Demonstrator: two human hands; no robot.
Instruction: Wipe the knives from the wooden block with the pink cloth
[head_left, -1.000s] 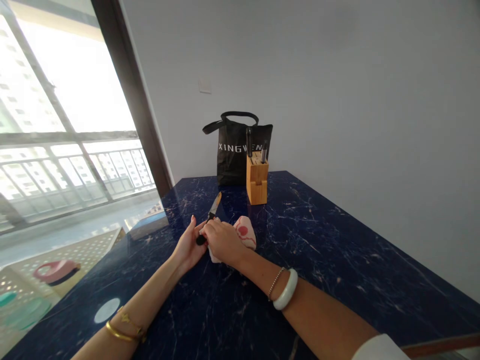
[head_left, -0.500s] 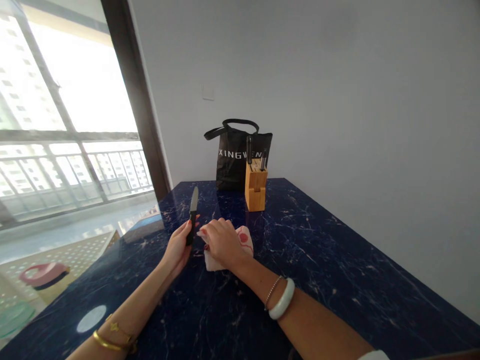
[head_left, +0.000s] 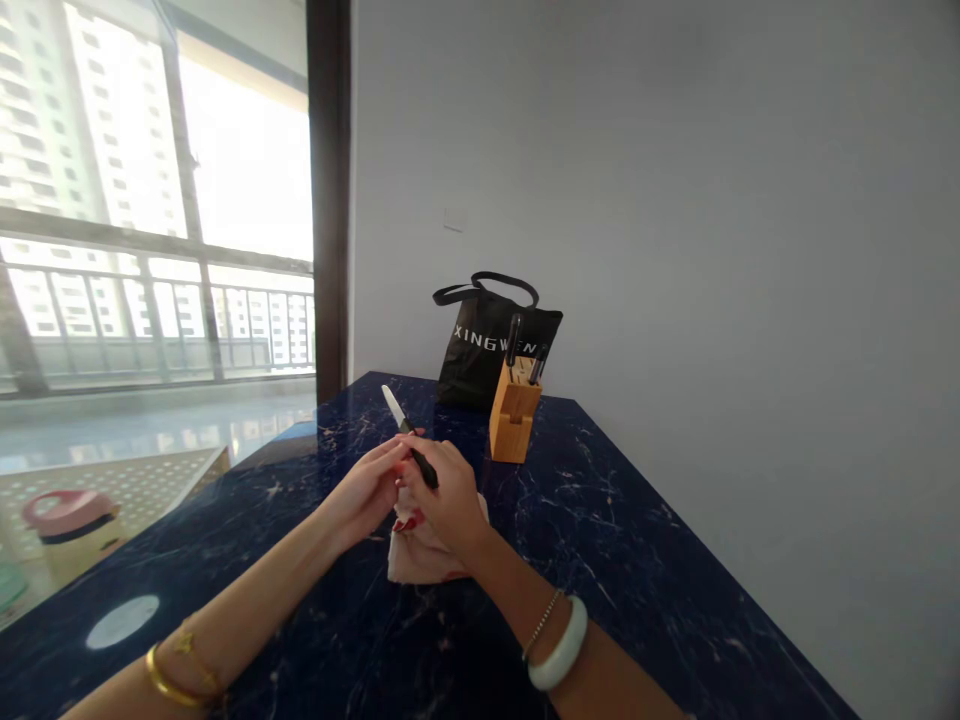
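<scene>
A knife with a short silvery blade and black handle is held between my two hands, its tip pointing away and to the left. My left hand pinches the handle near the blade from the left. From the right, my right hand closes its fingers around the same handle, whose butt end lies toward its palm. Below the right hand a white cloth with red marks rests on the table, partly covered by that hand; whether the hand also grips the cloth is hidden.
A wooden knife block with dark-handled knives stands ahead on the dark blue marbled table. Behind it a black tote bag sits near the wall. At left are a perforated cream surface and a pink-lidded container.
The knife has tilted from nearly upright to leaning left. My right hand has moved from the cloth onto the knife handle, meeting my left hand. The view has shifted.
</scene>
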